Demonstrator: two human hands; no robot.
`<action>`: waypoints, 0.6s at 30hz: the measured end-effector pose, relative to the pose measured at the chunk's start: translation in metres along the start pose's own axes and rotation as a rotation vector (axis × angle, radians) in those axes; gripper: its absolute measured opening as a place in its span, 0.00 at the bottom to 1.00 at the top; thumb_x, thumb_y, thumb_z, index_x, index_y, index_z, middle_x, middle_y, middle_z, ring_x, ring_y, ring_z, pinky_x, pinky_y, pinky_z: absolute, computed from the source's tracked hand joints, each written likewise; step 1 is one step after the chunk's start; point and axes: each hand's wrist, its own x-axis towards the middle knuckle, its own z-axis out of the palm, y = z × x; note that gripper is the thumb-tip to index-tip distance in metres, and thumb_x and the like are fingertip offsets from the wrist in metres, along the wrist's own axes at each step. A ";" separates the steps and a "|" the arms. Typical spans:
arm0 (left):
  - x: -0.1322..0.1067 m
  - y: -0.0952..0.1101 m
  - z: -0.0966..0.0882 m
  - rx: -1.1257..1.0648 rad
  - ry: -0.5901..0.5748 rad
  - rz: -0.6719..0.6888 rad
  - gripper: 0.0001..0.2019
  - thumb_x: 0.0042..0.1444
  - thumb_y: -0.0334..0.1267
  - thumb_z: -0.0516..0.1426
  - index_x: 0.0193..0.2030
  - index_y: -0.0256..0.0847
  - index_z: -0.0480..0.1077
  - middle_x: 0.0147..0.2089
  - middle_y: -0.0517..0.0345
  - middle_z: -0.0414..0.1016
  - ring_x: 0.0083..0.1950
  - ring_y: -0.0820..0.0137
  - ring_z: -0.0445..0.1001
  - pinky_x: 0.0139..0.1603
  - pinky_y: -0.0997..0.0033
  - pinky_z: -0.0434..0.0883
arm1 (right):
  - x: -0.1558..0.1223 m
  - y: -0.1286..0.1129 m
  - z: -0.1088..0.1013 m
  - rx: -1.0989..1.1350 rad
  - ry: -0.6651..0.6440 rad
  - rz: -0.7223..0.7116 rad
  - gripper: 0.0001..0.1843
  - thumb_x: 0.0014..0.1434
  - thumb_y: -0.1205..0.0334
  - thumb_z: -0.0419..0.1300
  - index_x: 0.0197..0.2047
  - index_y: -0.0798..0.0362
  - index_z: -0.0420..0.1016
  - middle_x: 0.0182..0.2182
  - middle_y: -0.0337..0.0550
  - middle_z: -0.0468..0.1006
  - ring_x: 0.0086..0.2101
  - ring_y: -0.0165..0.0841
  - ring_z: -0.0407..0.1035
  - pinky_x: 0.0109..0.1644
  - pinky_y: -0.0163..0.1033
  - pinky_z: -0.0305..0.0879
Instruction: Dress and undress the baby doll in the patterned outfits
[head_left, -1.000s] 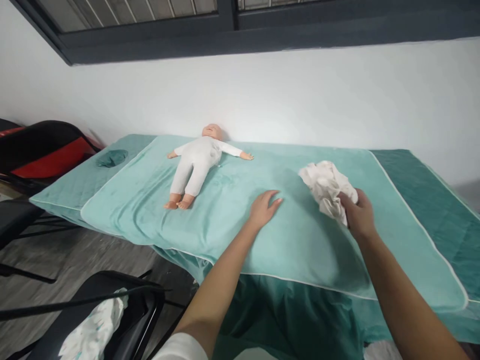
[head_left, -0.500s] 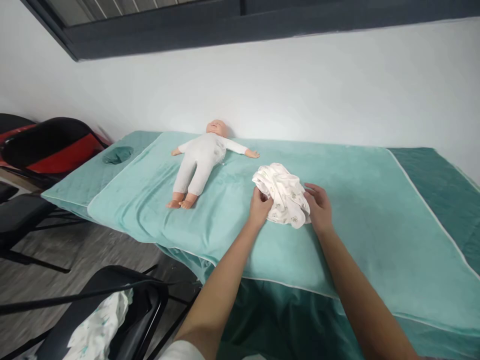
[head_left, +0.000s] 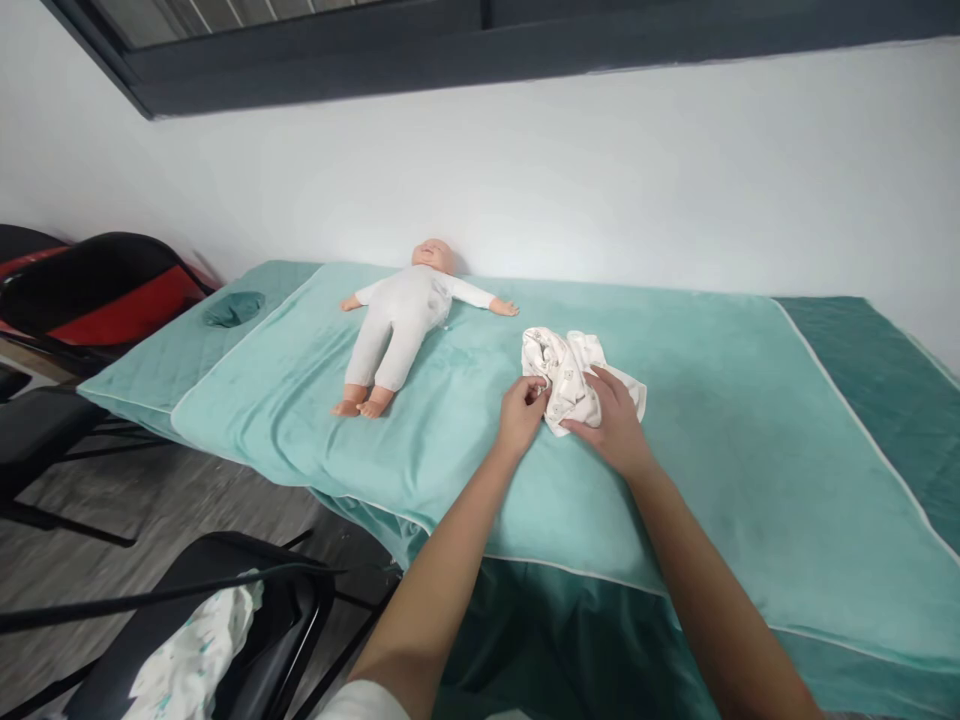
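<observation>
Legible text, labels, brands, numbers, signs: none. The white garment (head_left: 574,372) carries small printed motifs, too fine to read as lettering. The doll's suit (head_left: 397,320) and the teal bed cover (head_left: 712,400) show no readable marking.

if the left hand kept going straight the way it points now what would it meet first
The crumpled white printed cloth: the left hand pinches its near edge and points into the bundle. Past it, probably only light teal towel, though depth is unclear.
</observation>
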 end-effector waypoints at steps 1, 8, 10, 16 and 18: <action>0.000 0.000 0.000 0.011 0.003 0.000 0.05 0.55 0.37 0.60 0.39 0.41 0.73 0.29 0.65 0.65 0.31 0.74 0.62 0.36 0.73 0.61 | -0.001 -0.001 0.000 -0.036 -0.030 -0.012 0.40 0.59 0.40 0.65 0.69 0.46 0.62 0.69 0.55 0.61 0.68 0.53 0.56 0.69 0.63 0.57; -0.001 0.002 0.000 0.072 -0.005 0.008 0.03 0.55 0.34 0.58 0.37 0.41 0.71 0.28 0.65 0.64 0.31 0.74 0.61 0.37 0.73 0.61 | -0.003 -0.004 -0.002 0.028 0.111 0.031 0.12 0.66 0.52 0.59 0.49 0.47 0.76 0.60 0.49 0.73 0.61 0.44 0.67 0.63 0.53 0.66; -0.001 0.002 0.000 0.071 0.008 0.025 0.02 0.56 0.34 0.58 0.36 0.41 0.70 0.30 0.64 0.65 0.32 0.74 0.63 0.38 0.73 0.62 | 0.000 -0.003 -0.003 0.110 0.176 0.062 0.10 0.66 0.53 0.59 0.45 0.48 0.76 0.56 0.49 0.76 0.57 0.42 0.70 0.62 0.51 0.67; 0.000 -0.003 -0.001 -0.084 0.162 0.062 0.03 0.59 0.34 0.55 0.40 0.42 0.66 0.48 0.54 0.71 0.48 0.71 0.71 0.50 0.71 0.68 | 0.027 0.036 -0.018 0.432 0.477 0.500 0.12 0.60 0.51 0.59 0.39 0.52 0.73 0.33 0.41 0.76 0.35 0.35 0.72 0.45 0.44 0.71; 0.000 -0.005 -0.001 -0.118 0.197 0.031 0.03 0.61 0.35 0.55 0.42 0.42 0.65 0.47 0.55 0.72 0.46 0.71 0.71 0.49 0.72 0.69 | 0.038 0.056 -0.027 0.456 0.655 0.630 0.11 0.59 0.53 0.58 0.38 0.52 0.71 0.32 0.40 0.74 0.34 0.35 0.70 0.44 0.45 0.71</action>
